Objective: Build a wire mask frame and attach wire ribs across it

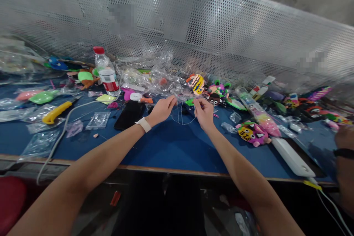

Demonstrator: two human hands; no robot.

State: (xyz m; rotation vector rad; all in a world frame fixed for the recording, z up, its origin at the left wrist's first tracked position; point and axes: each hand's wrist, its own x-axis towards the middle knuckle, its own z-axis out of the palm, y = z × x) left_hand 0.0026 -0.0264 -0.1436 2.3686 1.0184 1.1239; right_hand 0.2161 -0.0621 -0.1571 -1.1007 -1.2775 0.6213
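Above the middle of the blue table (177, 155), a thin pale string (182, 123) hangs in a curved loop between my two hands, with finer strands running up inside it. My left hand (162, 110), with a white band on its wrist, pinches the loop's left side. Closed fingers of my right hand (204, 112) hold its right side. Whether it is thread or thin wire I cannot tell. A black phone (129, 115) lies left of my left hand. Colourful clay figures (217, 90) sit just behind my right hand.
A yellow utility knife (57, 112), a red-capped bottle (106, 73) and plastic packets (98, 120) lie left. At right are a pink-and-yellow clay animal (253, 133) and a white power bank (293, 156). A perforated metal screen (177, 18) stands behind; another person's arm (345, 162) shows far right.
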